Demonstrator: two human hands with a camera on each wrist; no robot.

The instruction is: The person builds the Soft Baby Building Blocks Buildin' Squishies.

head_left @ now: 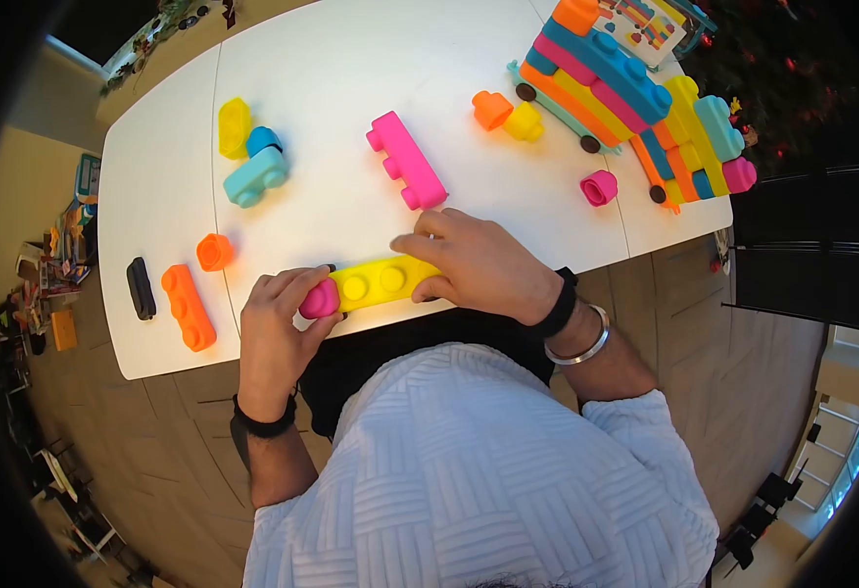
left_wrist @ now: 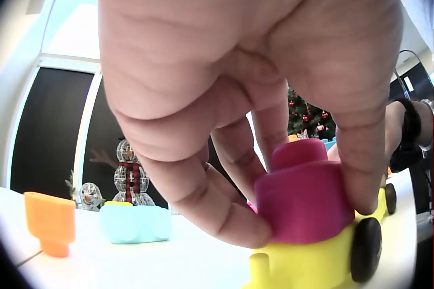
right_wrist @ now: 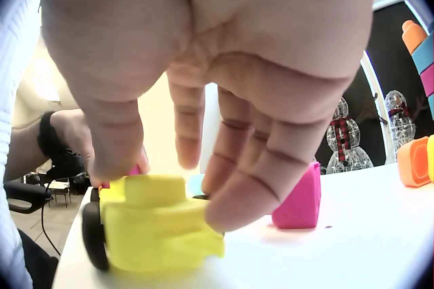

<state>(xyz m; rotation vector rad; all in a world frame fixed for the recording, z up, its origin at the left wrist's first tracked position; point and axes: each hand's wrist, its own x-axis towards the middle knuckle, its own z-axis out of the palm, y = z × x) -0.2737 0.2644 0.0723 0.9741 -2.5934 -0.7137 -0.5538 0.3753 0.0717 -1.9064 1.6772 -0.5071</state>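
A yellow wheeled toy car base [head_left: 373,282] with round studs lies along the front edge of the white table. My left hand [head_left: 278,318] pinches a small magenta block [head_left: 320,299] between thumb and fingers at the base's left end. In the left wrist view that magenta block [left_wrist: 302,204] sits on the yellow base, above a black wheel [left_wrist: 366,250]. At the opposite end, my right hand [head_left: 483,263] grips the base, thumb on the near side and fingers on the far side. The right wrist view shows the yellow end [right_wrist: 159,224] between them.
A long pink block [head_left: 410,162] lies beyond the hands. Left are an orange block [head_left: 188,307], a small orange block [head_left: 215,252], a black piece [head_left: 141,288] and a light-blue block [head_left: 255,176]. Stacked block vehicles [head_left: 596,83] stand back right, near a small magenta block [head_left: 598,188].
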